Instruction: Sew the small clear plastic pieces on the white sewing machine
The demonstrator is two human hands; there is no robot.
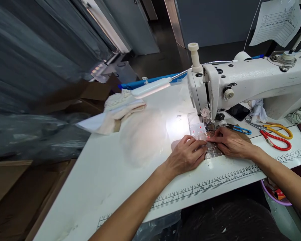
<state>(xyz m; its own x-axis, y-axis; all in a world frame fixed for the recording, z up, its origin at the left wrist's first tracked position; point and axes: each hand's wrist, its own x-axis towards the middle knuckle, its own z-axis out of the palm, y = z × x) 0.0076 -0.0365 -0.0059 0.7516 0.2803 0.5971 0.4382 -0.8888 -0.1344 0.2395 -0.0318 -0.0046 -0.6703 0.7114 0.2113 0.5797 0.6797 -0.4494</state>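
My left hand [187, 154] lies on the machine bed, fingers bent slightly and tips resting on a thin see-through piece with small red marks [198, 130]. From the other side, my right hand [232, 142] pinches the near edge of that piece, index finger reaching towards my left fingertips. Just beyond the fingers is the presser foot [210, 126] of a white sewing machine [251, 80]. The exact material of the piece cannot be made out. Beside my right hand lie blue thread snips [242, 130].
Scissors with red and yellow handles [278, 135] and a black phone [238, 112] lie to the right. A printed ruler [203, 188] runs along the table's front edge. Folded cloth [125, 113] lies at the back left, under a lamp [152, 87]. Cardboard boxes [95, 95] stand beyond.
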